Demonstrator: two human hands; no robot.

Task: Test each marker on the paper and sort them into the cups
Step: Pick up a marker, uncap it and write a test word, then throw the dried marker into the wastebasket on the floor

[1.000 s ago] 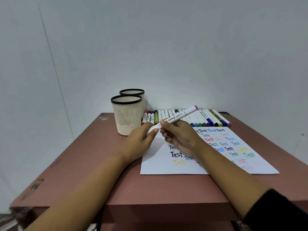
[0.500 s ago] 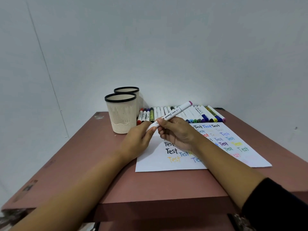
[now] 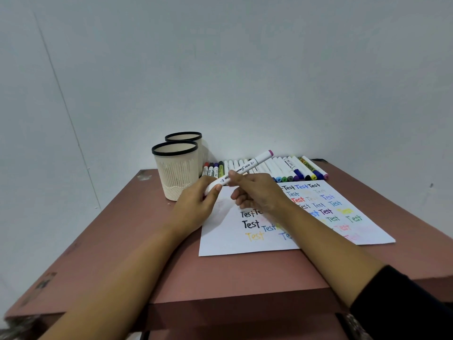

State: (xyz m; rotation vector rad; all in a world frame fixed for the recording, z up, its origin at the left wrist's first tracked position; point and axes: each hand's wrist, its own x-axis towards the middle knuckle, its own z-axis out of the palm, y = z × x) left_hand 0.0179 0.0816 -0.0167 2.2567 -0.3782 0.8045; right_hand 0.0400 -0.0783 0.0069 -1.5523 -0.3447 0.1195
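I hold a white marker [image 3: 255, 163] with a pink end above the paper [image 3: 245, 244], tilted up to the right. My right hand [image 3: 257, 195] grips its middle and my left hand [image 3: 196, 204] pinches its lower left end, where the cap is. The white paper lies on the table and carries several coloured "Test" words. A row of markers [image 3: 282, 169] lies along the paper's far edge. Two cream cups with black rims stand at the left: a near cup [image 3: 175, 170] and a far cup [image 3: 183, 138] behind it.
The reddish-brown table [image 3: 122, 241] stands against a white wall, its front edge near my forearms and its left edge beside a corner of the room. Bare table surface lies left of the paper and in front of the cups.
Both hands stay on the marker in nearly the same pose. My view has shifted slightly, so the table and cups sit a little differently in frame.
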